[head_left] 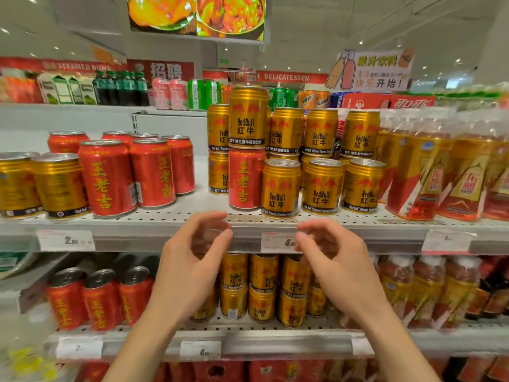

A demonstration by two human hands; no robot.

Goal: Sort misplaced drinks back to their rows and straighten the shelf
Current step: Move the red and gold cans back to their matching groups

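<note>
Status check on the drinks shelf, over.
Both hands empty, curled, below shelf edge. Red can misplaced among gold cans, gold can stacked on top.

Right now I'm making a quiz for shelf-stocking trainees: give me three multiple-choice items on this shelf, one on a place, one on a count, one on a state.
1. Where does the misplaced red can stand?
A. Among the gold Red Bull cans, under a gold can
B. On the lower shelf
C. Beside the bottle packs

2. How many gold cans stand at the far left of the upper shelf, beside the red cans?
A. None
B. Two
C. Five

3. What are the hands doing?
A. Each grips a can
B. Both hold nothing
C. One presses a price tag

Answers:
1. A: it stands in the gold section with a gold can stacked on it.
2. B: two gold cans show left of the red row.
3. B: the left hand and right hand hover before the shelf edge, fingers curved around nothing.
</note>
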